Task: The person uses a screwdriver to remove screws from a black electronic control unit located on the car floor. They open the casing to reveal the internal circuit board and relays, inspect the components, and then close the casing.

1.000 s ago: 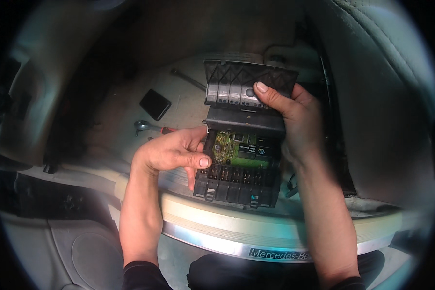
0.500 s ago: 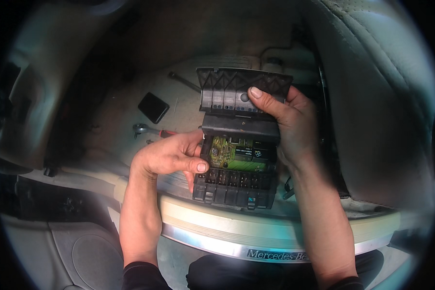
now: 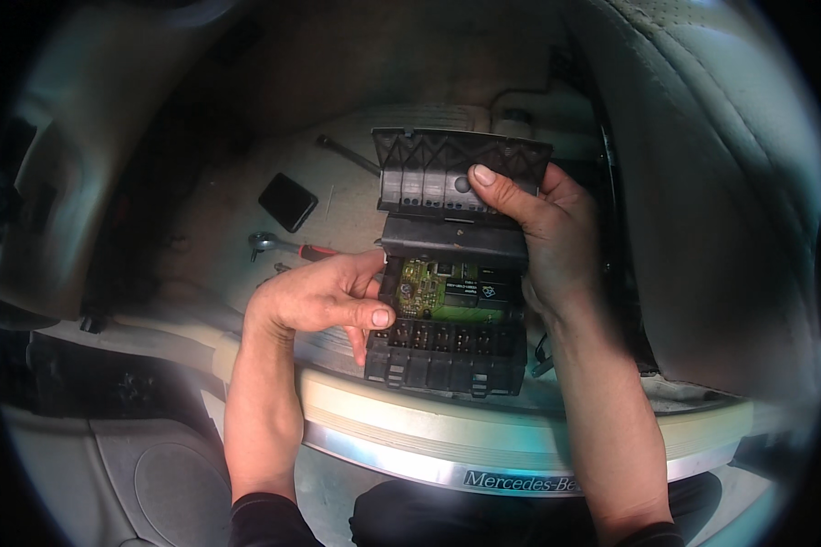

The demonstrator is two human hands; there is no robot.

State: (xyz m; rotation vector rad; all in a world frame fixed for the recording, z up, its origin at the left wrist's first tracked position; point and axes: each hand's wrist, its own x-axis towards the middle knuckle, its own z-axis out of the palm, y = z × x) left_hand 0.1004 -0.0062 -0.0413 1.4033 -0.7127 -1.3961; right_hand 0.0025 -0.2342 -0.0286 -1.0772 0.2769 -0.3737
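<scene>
A black plastic electronic module [image 3: 442, 360] is held up in the middle, its green circuit board [image 3: 421, 290] with black relays exposed and a row of connectors below. My left hand [image 3: 337, 301] grips the module's left side, thumb on the front and fingers curled behind it. At the top, a hinged black cover [image 3: 424, 164] with a ribbed inner face stands raised. My right hand [image 3: 547, 228] grips this cover at its right, thumb pressed on the inner face by a round knob.
On the car's footwell floor lie a black phone-like slab [image 3: 287, 201], a ratchet with a red handle [image 3: 287, 248] and a dark bar [image 3: 342, 150]. A cream door sill with a metal strip [image 3: 383, 447] runs below my hands. A seat side [image 3: 711, 182] is at right.
Since a second ago both hands, the module and its cover have moved slightly down and to the left. In the last half second they look nearly still.
</scene>
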